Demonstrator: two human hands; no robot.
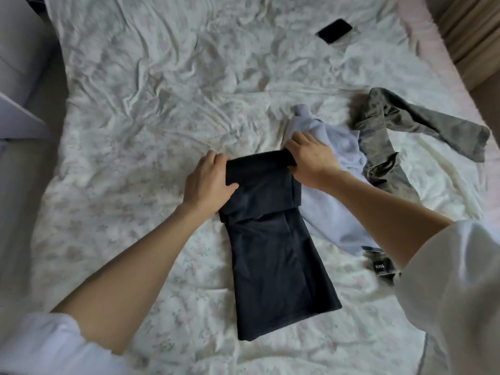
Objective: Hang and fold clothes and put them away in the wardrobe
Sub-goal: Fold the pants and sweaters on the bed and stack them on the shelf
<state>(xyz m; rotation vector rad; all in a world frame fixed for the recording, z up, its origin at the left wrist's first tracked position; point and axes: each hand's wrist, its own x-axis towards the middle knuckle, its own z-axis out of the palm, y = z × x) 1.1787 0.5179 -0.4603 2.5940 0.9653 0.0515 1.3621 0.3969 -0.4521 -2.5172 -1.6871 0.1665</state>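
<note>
- Left hand (209, 180): fingers curled over the far rolled edge of the dark garment (273, 239), thumb pressed on its top face; the hand grasps the left end of the fold.
- Right hand (308, 158): fingers wrapped round the right end of the same rolled edge, grasping it.
- Dark garment: lies lengthwise on the bed sheet (162, 104), far end doubled back toward the person, near end flat.
- Pale blue garment (332, 207): crumpled just beside the dark one, under the right wrist.
- Olive trousers (392, 125): sprawled further right.
- Black phone (335, 31): far side of the bed, well apart.
</note>
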